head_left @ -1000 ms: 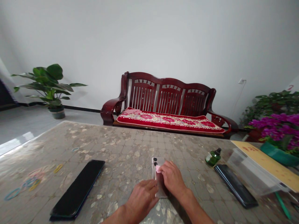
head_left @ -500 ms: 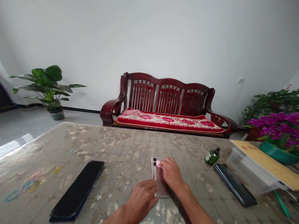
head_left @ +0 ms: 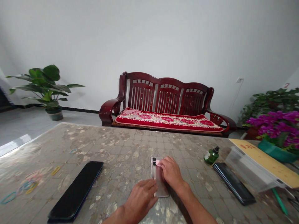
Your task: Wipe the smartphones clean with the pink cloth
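A silvery phone [head_left: 160, 183] lies back up on the patterned table, its two dark camera lenses at the far left corner. My right hand [head_left: 171, 172] pinches a small pink cloth [head_left: 158, 162] against the phone's back, beside the lenses. On the near left side, my left hand [head_left: 142, 196] rests its closed fingers on the phone's edge, holding it. The palm sides of both hands are hidden.
On the table [head_left: 112, 149], a black phone [head_left: 77, 189] and rubber bands [head_left: 30, 183] lie left. At right are a green bottle [head_left: 211, 155], a dark phone [head_left: 234, 183], a clear box [head_left: 247, 174] and a flower pot [head_left: 277, 151]. Behind stands a wooden bench [head_left: 163, 96].
The whole view has shifted slightly. Both hands keep nearly the same place on the phone, with the pink cloth still in my right hand.
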Demonstrator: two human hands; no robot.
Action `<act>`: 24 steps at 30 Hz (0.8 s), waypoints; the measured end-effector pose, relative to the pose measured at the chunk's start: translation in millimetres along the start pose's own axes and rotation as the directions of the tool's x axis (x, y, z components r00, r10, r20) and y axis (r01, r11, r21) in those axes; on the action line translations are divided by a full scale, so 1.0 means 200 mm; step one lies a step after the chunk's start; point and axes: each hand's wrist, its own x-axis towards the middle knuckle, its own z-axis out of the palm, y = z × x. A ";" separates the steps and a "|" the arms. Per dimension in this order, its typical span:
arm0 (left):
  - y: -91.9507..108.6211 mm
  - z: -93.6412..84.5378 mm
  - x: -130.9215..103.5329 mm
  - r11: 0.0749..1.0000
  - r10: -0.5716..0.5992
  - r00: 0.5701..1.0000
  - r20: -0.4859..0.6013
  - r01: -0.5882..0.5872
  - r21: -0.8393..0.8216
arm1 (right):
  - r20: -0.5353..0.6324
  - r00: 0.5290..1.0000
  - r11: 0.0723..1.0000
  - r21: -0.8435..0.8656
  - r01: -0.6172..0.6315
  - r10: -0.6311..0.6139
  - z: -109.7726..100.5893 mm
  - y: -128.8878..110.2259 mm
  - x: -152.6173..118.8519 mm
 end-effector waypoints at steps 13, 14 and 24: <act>0.00 0.00 0.00 1.000 0.003 1.000 -0.010 -0.003 0.009 | 0.024 0.998 0.998 0.037 0.054 -0.055 -0.02 -0.03 -0.12; 0.00 0.00 0.00 1.000 0.003 1.000 -0.013 -0.003 0.008 | 0.025 0.998 0.998 0.033 0.051 -0.052 -0.02 -0.03 -0.11; -0.01 0.00 0.00 1.000 0.013 1.000 -0.020 -0.012 0.011 | 0.043 0.999 0.999 -0.018 0.033 -0.032 -0.02 -0.06 -0.04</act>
